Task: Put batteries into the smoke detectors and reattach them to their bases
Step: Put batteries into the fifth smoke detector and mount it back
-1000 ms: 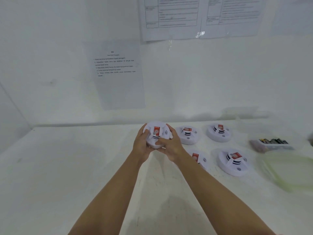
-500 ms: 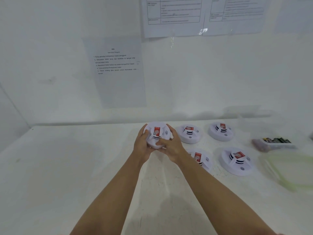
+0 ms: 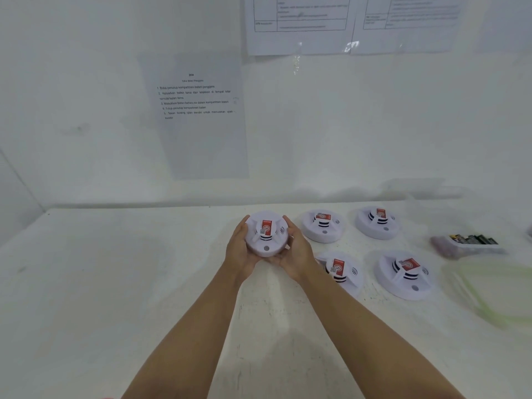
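Observation:
A white round smoke detector with a red label is held face-up above the table, cupped from both sides. My left hand grips its left edge and my right hand its right edge and underside. Several more white detectors with red labels lie on the table to the right: two at the back and two nearer. A clear box of batteries sits at the far right.
A clear lid with a greenish rim lies at the right edge. The white table meets a white wall carrying an instruction sheet and more papers.
My right hand's fingers have come off the detector's top and now cup its side, so the whole face shows. The camera has tilted slightly down.

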`<action>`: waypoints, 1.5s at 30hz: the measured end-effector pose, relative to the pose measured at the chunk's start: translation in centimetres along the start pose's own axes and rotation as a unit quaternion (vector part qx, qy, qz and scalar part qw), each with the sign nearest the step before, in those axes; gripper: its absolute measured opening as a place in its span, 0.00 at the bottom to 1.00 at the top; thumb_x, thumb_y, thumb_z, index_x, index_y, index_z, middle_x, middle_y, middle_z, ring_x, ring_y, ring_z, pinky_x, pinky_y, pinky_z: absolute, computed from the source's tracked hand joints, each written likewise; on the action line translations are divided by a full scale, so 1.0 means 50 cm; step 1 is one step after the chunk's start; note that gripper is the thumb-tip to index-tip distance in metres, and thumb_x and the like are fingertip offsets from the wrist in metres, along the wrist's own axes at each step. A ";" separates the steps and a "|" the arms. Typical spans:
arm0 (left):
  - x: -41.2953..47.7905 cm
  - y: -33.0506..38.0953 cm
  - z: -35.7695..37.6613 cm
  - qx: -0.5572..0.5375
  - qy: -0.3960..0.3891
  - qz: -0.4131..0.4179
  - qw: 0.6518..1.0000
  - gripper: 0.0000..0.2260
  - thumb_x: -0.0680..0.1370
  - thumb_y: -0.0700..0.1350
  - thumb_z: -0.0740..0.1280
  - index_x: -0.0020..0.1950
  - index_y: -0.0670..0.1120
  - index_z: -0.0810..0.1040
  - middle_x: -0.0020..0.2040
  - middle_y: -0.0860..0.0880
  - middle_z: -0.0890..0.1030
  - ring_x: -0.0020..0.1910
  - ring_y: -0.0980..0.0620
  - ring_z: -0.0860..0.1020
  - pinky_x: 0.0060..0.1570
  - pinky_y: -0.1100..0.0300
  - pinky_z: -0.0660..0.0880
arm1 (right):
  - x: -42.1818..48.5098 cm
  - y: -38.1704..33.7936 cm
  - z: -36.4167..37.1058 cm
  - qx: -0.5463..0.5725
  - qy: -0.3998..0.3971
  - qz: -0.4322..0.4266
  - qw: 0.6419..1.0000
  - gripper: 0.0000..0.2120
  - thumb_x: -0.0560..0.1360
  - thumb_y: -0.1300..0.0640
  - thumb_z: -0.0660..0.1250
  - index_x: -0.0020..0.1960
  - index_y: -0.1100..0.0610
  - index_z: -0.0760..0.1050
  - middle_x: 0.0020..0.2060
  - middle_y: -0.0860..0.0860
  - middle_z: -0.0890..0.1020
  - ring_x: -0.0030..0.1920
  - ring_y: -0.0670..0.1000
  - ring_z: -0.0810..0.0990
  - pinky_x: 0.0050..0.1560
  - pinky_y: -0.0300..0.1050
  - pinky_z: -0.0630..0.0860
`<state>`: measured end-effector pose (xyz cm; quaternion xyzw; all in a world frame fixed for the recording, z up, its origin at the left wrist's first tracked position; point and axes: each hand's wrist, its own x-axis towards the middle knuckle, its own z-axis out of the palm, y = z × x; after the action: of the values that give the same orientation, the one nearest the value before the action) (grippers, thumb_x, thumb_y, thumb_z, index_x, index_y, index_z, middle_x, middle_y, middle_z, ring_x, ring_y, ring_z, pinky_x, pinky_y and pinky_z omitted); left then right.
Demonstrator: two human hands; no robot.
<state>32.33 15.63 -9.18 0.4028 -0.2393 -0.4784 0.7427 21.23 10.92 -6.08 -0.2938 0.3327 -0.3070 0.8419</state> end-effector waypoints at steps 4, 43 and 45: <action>0.007 -0.001 0.000 -0.002 -0.019 -0.008 1.000 0.23 0.83 0.50 0.49 0.69 0.35 0.68 0.65 0.36 0.74 0.59 0.41 0.77 0.54 0.52 0.78 | 0.006 -0.002 -0.001 -0.015 0.017 -0.016 1.000 0.16 0.78 0.51 0.59 0.61 0.55 0.76 0.47 0.52 0.81 0.47 0.53 0.79 0.49 0.51 0.78; 0.039 -0.010 -0.010 0.020 -0.013 -0.010 1.000 0.19 0.84 0.44 0.48 0.58 0.36 0.75 0.49 0.44 0.84 0.48 0.48 0.82 0.42 0.59 0.80 | -0.008 -0.018 0.016 -0.040 0.066 -0.018 0.997 0.09 0.76 0.60 0.57 0.45 0.52 0.76 0.42 0.52 0.79 0.43 0.53 0.77 0.48 0.52 0.77; 0.039 -0.011 -0.009 0.010 -0.006 -0.008 1.000 0.20 0.83 0.45 0.47 0.57 0.36 0.75 0.50 0.44 0.84 0.52 0.45 0.80 0.46 0.58 0.80 | -0.008 -0.017 0.015 -0.042 0.062 -0.022 0.997 0.10 0.76 0.60 0.57 0.44 0.52 0.76 0.42 0.52 0.79 0.43 0.53 0.77 0.49 0.53 0.76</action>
<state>33.22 13.90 -9.95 0.4092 -0.2446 -0.4844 0.7336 21.30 10.88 -4.88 -0.3162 0.3904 -0.3288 0.7997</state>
